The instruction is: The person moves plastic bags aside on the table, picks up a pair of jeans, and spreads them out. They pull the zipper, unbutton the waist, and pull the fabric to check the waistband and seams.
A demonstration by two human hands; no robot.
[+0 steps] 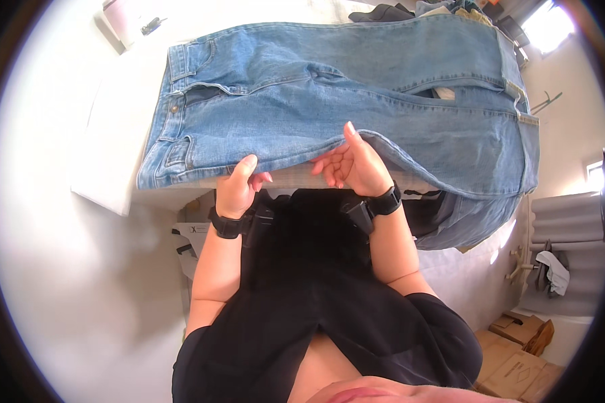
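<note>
A pair of blue jeans (pixel 262 121) lies spread out on the table, waistband to the left and leg hems to the right. At the near edge, by the upper leg, my left hand (pixel 236 190) pinches the side seam, thumb on top and fingers curled below. Farther right, my right hand (pixel 359 164) is turned palm inward with fingers apart. Its thumb reaches over the jeans' edge, which rises in a wave beside it. The front fly is undone at the top. Dark bands with black devices sit on both wrists.
More denim (pixel 460 221) hangs over the table's near right side. Dark clothes (pixel 383 13) are heaped at the far edge. A white board-like sheet (pixel 107 148) lies left of the waistband. Cardboard boxes (pixel 514 359) stand on the floor at lower right.
</note>
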